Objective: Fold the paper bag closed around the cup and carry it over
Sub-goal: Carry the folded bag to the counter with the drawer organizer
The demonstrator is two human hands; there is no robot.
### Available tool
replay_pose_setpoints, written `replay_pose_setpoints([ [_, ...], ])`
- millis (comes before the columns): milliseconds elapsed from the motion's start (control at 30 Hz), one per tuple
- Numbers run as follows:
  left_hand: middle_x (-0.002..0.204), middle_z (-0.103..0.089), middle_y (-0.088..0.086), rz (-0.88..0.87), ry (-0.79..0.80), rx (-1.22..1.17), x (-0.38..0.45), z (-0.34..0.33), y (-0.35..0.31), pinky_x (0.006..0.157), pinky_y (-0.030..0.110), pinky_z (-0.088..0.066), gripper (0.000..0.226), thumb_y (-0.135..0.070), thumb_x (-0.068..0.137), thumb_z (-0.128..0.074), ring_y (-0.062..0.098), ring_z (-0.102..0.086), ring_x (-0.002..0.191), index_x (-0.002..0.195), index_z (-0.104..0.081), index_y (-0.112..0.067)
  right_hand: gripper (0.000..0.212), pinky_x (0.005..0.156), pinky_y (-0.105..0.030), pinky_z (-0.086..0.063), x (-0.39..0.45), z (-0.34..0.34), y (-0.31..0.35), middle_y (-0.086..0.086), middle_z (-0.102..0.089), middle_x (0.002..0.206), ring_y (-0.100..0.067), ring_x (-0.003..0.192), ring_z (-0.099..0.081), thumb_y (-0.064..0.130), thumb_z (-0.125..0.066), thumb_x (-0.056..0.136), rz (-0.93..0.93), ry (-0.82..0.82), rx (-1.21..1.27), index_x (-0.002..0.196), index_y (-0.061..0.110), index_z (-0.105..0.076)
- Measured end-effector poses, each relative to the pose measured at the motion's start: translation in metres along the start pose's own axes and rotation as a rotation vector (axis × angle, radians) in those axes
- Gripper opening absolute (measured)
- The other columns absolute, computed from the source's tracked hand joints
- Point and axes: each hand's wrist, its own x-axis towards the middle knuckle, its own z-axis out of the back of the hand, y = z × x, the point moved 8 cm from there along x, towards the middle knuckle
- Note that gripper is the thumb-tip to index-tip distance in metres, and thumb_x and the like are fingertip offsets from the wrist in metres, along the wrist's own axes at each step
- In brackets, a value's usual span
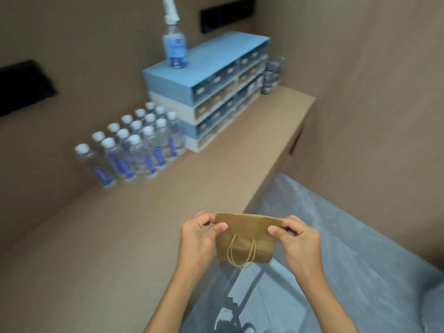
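Note:
A small brown paper bag [245, 246] hangs in the air just past the near edge of the counter, its top folded over into a flat band. Two twine handles dangle down its front. My left hand [199, 239] pinches the left end of the folded top between thumb and fingers. At the right end, my right hand [298, 239] pinches it the same way. The cup is hidden inside the bag.
A brown counter [120, 236] runs along the wall on the left. On it stand several water bottles [134, 145] and a stack of blue and white drawer units [211, 92] with a spray bottle [174, 39] on top. Grey floor [348, 248] lies to the right.

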Motion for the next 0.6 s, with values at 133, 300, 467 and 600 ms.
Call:
replay_pose_setpoints([
  [133, 0.068, -0.069, -0.016, -0.035, 0.15, 0.005, 0.022, -0.092, -0.019, 0.064, 0.013, -0.044, 0.024, -0.001, 0.07, -0.077, -0.002, -0.058, 0.065, 0.065, -0.072, -0.024, 0.027, 0.057, -0.013, -0.036, 0.018, 0.084, -0.012, 0.007, -0.053, 0.06, -0.005, 0.056, -0.045, -0.004, -0.075, 0.073, -0.009, -0.164, -0.038, 0.058, 0.018, -0.067],
  [300, 0.07, -0.07, -0.01, -0.081, 0.305, -0.003, 0.045, -0.183, -0.037, 0.061, 0.015, -0.047, 0.017, -0.006, 0.071, -0.077, 0.001, -0.061, 0.064, 0.07, -0.073, -0.023, 0.032, 0.056, -0.013, -0.036, 0.033, 0.162, -0.022, 0.012, -0.051, 0.057, -0.004, 0.055, -0.043, -0.005, -0.074, 0.073, -0.011, -0.329, -0.052, 0.056, 0.019, -0.064],
  [467, 0.07, -0.068, -0.007, -0.123, 0.422, 0.03, 0.073, -0.254, -0.044, 0.062, 0.024, -0.05, 0.014, -0.011, 0.072, -0.077, 0.009, -0.061, 0.065, 0.071, -0.071, -0.024, 0.034, 0.056, -0.011, -0.035, 0.054, 0.213, -0.037, 0.013, -0.052, 0.057, -0.003, 0.055, -0.043, -0.004, -0.075, 0.073, -0.034, -0.453, -0.077, 0.054, 0.019, -0.059],
  [600, 0.067, -0.068, -0.009, -0.133, 0.478, 0.039, 0.106, -0.304, -0.051, 0.06, 0.02, -0.049, 0.021, -0.007, 0.073, -0.077, 0.005, -0.06, 0.063, 0.069, -0.07, -0.026, 0.039, 0.056, -0.012, -0.035, 0.09, 0.242, -0.054, 0.012, -0.049, 0.056, -0.004, 0.055, -0.043, -0.003, -0.075, 0.073, -0.053, -0.516, -0.092, 0.051, 0.023, -0.056],
])
